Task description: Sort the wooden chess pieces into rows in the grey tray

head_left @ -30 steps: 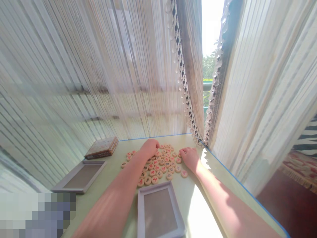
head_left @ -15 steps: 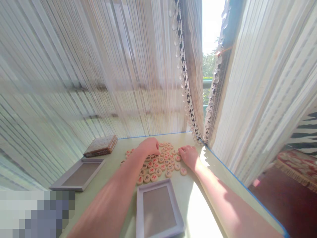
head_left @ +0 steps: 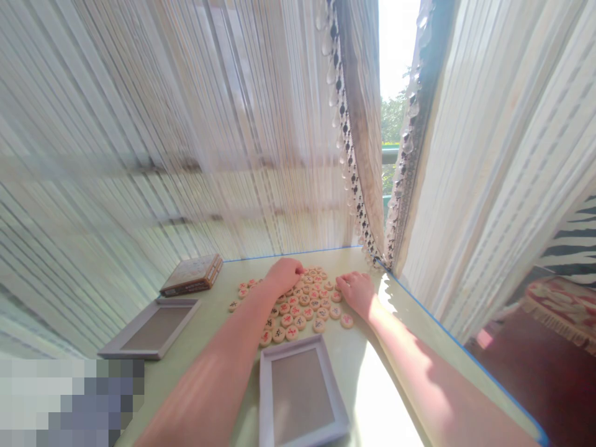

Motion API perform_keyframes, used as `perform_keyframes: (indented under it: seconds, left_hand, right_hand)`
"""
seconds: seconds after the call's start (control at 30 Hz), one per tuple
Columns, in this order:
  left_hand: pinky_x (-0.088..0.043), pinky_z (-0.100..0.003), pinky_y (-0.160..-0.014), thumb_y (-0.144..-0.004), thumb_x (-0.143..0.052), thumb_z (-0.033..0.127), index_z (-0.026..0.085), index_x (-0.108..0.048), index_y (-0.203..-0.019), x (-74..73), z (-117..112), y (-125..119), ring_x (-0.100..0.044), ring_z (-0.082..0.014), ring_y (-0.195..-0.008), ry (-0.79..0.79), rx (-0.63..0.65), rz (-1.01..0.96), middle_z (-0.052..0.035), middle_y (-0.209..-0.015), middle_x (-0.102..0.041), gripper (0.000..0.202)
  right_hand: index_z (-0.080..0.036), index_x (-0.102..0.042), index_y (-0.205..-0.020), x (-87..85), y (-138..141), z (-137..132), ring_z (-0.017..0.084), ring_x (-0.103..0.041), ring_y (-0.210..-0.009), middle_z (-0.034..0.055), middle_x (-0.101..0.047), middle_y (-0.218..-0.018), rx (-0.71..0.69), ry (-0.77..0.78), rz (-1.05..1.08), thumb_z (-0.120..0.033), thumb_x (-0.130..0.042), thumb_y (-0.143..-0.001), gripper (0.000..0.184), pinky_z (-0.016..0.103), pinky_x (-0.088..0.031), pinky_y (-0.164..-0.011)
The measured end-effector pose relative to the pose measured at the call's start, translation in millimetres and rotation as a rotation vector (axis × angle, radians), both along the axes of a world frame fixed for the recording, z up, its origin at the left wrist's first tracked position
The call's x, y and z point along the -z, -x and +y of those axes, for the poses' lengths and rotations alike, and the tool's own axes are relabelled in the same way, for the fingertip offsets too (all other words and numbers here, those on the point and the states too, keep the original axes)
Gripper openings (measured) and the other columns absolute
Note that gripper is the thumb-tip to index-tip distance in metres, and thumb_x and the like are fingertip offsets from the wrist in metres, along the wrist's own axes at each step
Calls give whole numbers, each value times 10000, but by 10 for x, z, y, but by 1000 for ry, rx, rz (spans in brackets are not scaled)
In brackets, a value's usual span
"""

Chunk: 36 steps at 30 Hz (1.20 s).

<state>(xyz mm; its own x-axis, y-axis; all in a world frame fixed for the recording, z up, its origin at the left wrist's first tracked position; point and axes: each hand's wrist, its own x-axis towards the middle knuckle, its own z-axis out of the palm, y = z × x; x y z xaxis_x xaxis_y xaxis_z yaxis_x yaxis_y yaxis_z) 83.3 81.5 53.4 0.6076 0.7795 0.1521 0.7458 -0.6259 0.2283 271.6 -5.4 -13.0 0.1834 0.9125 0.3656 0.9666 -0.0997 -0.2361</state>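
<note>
Many round wooden xiangqi pieces (head_left: pixel 304 300) with red or black characters lie loosely spread on the pale green table. My left hand (head_left: pixel 285 273) reaches over the far left part of the spread, its fingers bent and pressed together at the far pieces; whatever lies between the fingertips is hidden. At the right edge of the pieces, my right hand (head_left: pixel 357 290) rests low on the table, fingers stretched towards the pieces and nearly touching the closest ones. Nearest to me stands a shallow grey box tray (head_left: pixel 266 397), between my forearms.
A second shallow grey tray (head_left: pixel 179 329) lies on the left, with a patterned box (head_left: pixel 192 274) behind it. Fringed string curtains (head_left: pixel 261 124) hang along the table's far edge and right side. Bright sunlight falls on the table (head_left: pixel 379 397) near my right forearm.
My left hand has shifted slightly away from me and to the right over the pieces. My right hand stays in about the same place. The view has moved a little.
</note>
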Motion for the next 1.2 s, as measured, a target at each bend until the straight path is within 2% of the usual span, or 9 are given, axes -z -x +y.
perform_keyframes:
  seconds: [0.2,0.33,0.47,0.7,0.87,1.07,1.2]
  left_hand:
    - [-425,-233,-706,-707,-540,191,196,-684,-840,-38,51,35,-593,-154,-828,29,24,7,-33,-915,-676,196]
    - [-416,-225,-655,-639,-583,190,208,-694,-779,-93,-4,28,-598,-138,-714,110,47,136,-6,-797,-686,180]
    - [-419,-225,-686,-647,-591,222,223,-703,-787,-126,-82,2,-598,-144,-729,125,8,162,0,-742,-683,179]
    - [-428,-238,-709,-660,-592,235,226,-688,-829,-109,-88,-11,-597,-158,-802,105,18,160,-15,-884,-680,194]
    - [-429,-254,-722,-658,-581,234,223,-674,-783,-114,-103,-9,-590,-164,-801,97,23,152,-12,-863,-673,156]
    - [-425,-253,-745,-720,-531,283,212,-666,-845,-103,-44,7,-594,-164,-810,102,45,96,-26,-888,-676,198]
    - [-423,-266,-772,-740,-487,232,206,-667,-861,-55,36,22,-591,-176,-857,85,61,88,-39,-942,-674,218]
  right_hand:
    - [-209,-712,-818,-4,25,-13,212,-543,-838,77,-679,-864,124,-43,127,-354,-411,-852,336,324,-332,-785]
    - [-214,-710,-786,18,17,4,210,-546,-842,73,-683,-856,100,-66,119,-331,-419,-845,319,328,-330,-802]
    - [-219,-701,-807,25,-3,15,194,-554,-877,53,-689,-872,55,-49,89,-287,-394,-857,319,310,-321,-805]
    - [-217,-685,-902,-42,20,-28,183,-558,-922,47,-685,-937,20,-29,58,-258,-359,-876,330,302,-305,-820]
    - [-213,-676,-968,-50,28,-11,186,-555,-964,52,-685,-941,53,-13,101,-270,-361,-876,334,303,-289,-847]
    - [-206,-687,-910,-60,25,-11,187,-564,-952,60,-688,-927,41,-13,106,-252,-356,-876,336,314,-297,-833]
    - [-209,-684,-876,-49,19,-22,202,-559,-946,55,-688,-923,-5,-43,74,-250,-362,-873,325,332,-306,-820]
